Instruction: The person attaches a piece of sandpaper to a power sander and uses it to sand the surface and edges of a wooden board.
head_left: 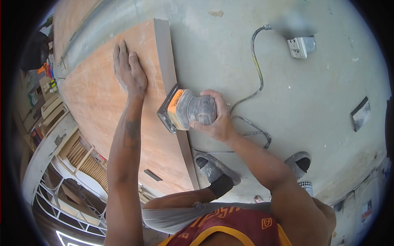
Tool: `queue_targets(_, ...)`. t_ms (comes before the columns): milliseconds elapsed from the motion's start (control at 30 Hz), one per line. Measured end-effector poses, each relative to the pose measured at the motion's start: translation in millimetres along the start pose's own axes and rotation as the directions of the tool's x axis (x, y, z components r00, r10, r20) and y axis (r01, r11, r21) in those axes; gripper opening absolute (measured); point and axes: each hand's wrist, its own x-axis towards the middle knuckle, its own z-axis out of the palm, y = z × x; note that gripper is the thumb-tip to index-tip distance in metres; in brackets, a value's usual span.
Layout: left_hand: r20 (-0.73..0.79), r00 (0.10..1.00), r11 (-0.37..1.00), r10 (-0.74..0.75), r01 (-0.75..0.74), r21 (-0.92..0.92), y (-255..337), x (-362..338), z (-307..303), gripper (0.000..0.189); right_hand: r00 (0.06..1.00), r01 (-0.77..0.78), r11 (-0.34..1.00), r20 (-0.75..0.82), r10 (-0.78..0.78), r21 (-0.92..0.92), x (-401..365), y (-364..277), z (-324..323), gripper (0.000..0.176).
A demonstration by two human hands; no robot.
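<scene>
My left hand (pixel 130 74) lies flat on the upper part of a large wooden panel (pixel 111 119), its fingers stretched out and nothing in it. My right hand (pixel 217 119) is wrapped round the grey, dusty body of an orange-labelled power sander (pixel 188 110). The sander is tilted, with its dark pad against the pale right edge (pixel 167 53) of the panel. A small dark strip (pixel 153 175) lies on the panel's lower part.
A cable (pixel 256 65) winds over the grey floor (pixel 312 102) near a white socket box (pixel 301 46). A dark-and-white piece (pixel 361 114) lies at the right. Shelving parts (pixel 53 108) and a white metal frame (pixel 67 205) stand at the left.
</scene>
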Motion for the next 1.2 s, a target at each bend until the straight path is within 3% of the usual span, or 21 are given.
queue_targets(67, 0.005, 1.000, 1.000, 0.006, -0.006, -0.002, 1, 0, 0, 0.055, 1.000, 0.008, 0.994, -0.009, -0.009, -0.105, 7, -6, 0, 0.090)
queue_targets(133, 0.010, 1.000, 1.000, -0.020, 0.020, -0.017, 5, 0, -1, 0.056, 0.995, 0.099, 0.985, -0.046, -0.094, 0.142, 43, -23, -7, 0.089)
queue_targets(267, 0.017, 1.000, 0.998, -0.024, 0.025, -0.051, 0, -1, 1, 0.059, 0.909, 0.405, 0.913, -0.123, -0.398, 0.040, 123, -56, -25, 0.079)
queue_targets(367, 0.015, 1.000, 0.992, 0.020, -0.018, -0.127, -1, 2, 0, 0.058, 0.904, 0.411, 0.911, -0.142, -0.403, 0.027, 156, -81, -33, 0.077)
queue_targets(400, -0.006, 1.000, 0.993, 0.021, -0.021, -0.113, 0, 2, 1, 0.057, 0.953, 0.299, 0.939, -0.112, -0.283, 0.172, 154, -86, -32, 0.078)
queue_targets(433, -0.024, 0.999, 0.995, 0.021, -0.023, -0.100, 1, 1, 1, 0.056, 0.953, 0.297, 0.939, -0.111, -0.280, 0.175, 147, -81, -31, 0.078)
queue_targets(533, -0.057, 0.998, 0.998, 0.017, -0.020, -0.052, -5, 0, 4, 0.054, 0.925, 0.344, 0.931, -0.127, -0.359, -0.125, 107, -40, -23, 0.087)
queue_targets(667, -0.041, 0.999, 0.997, 0.003, -0.006, -0.081, -4, -1, 2, 0.055, 0.997, 0.001, 0.963, -0.073, 0.020, 0.269, 19, -7, 3, 0.091)
queue_targets(767, -0.027, 1.000, 0.995, 0.015, -0.018, -0.096, -3, -1, 1, 0.055, 0.994, -0.017, 0.973, -0.102, 0.041, 0.232, 19, -2, 5, 0.088)
queue_targets(800, -0.025, 1.000, 0.996, 0.010, -0.012, -0.084, -3, -1, 1, 0.055, 0.994, -0.010, 0.973, -0.106, 0.036, 0.231, 29, -1, 4, 0.088)
queue_targets(933, -0.023, 1.000, 0.998, -0.002, 0.001, -0.059, -3, 0, 2, 0.055, 0.940, 0.294, 0.956, -0.182, -0.289, 0.000, 120, -42, -21, 0.083)
queue_targets(1000, -0.020, 1.000, 0.998, 0.004, -0.005, -0.056, -1, 2, 2, 0.055, 0.968, 0.224, 0.964, -0.143, -0.204, 0.145, 155, -77, -32, 0.084)
queue_targets(1100, -0.002, 1.000, 0.999, 0.011, -0.011, -0.036, -1, 0, -1, 0.056, 0.986, 0.134, 0.974, -0.121, -0.113, 0.184, 175, -92, -41, 0.079)
queue_targets(1133, 0.000, 1.000, 0.999, 0.018, -0.018, -0.029, -1, 1, -1, 0.057, 0.987, 0.108, 0.988, -0.127, -0.094, 0.109, 169, -95, -41, 0.080)
queue_targets(1167, -0.004, 1.000, 0.999, 0.021, -0.021, -0.030, 1, 2, -1, 0.057, 0.987, 0.113, 0.988, -0.128, -0.099, 0.109, 160, -86, -39, 0.080)
queue_targets(1200, -0.005, 1.000, 0.999, 0.021, -0.022, -0.035, 2, 1, -1, 0.057, 0.959, 0.255, 0.967, -0.132, -0.252, 0.009, 144, -67, -34, 0.081)
